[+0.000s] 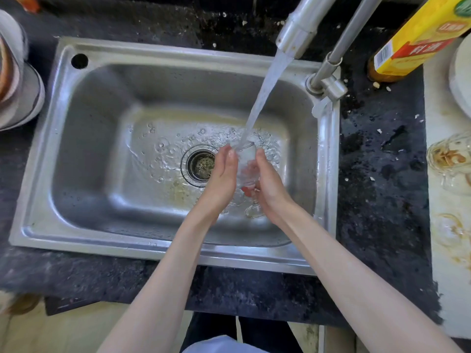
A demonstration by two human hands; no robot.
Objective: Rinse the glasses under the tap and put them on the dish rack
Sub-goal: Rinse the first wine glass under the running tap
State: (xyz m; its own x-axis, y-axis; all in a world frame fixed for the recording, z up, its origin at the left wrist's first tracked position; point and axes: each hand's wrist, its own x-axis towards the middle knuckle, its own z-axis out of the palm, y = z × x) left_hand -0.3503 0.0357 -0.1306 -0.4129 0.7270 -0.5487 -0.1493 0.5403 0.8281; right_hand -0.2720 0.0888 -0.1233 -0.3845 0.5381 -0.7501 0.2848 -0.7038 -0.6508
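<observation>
A clear stemmed glass (246, 163) stands upright between my two hands over the steel sink (84, 138). Water from the tap (298, 29) streams into its mouth. My left hand (224, 174) lies against the glass's left side with fingers fairly straight. My right hand (270, 184) wraps the right side, its fingers curled round the bowl and stem. The glass's foot (253, 211) shows below my right hand. Two dirty glasses (451, 159) with brown stains lie on the white surface at the right edge.
The drain strainer (201, 165) sits left of my hands amid rippling water. A yellow-labelled bottle (413, 44) stands at the back right beside a white dish (461, 77). Stacked bowls (15, 80) sit at the left edge. Dark speckled counter surrounds the sink.
</observation>
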